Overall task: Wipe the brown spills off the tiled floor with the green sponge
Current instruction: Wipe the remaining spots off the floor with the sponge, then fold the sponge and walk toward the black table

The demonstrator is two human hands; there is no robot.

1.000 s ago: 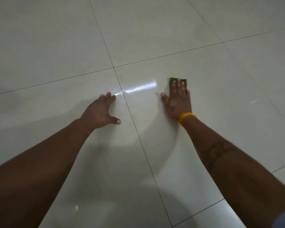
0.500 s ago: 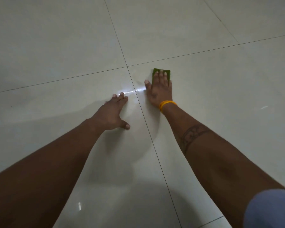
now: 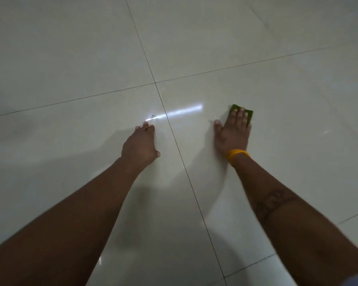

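Sponge [image 3: 241, 112] pressed flat under straight fingers of right hand [image 3: 233, 134], not gripped; could slip out. Left hand [image 3: 140, 145] braced open on glossy floor [image 3: 70, 58] w/ slide risk. No brown spills seen.

The tiled floor [image 3: 256, 182] is pale and shiny, with thin dark lines between big tiles. A green sponge [image 3: 248, 114] lies flat on it, under the right hand [image 3: 233, 135]. Left of the sponge, past one dark line, the left hand [image 3: 140, 146] rests on the floor. A bright streak of light [image 3: 182, 112] shines between them.
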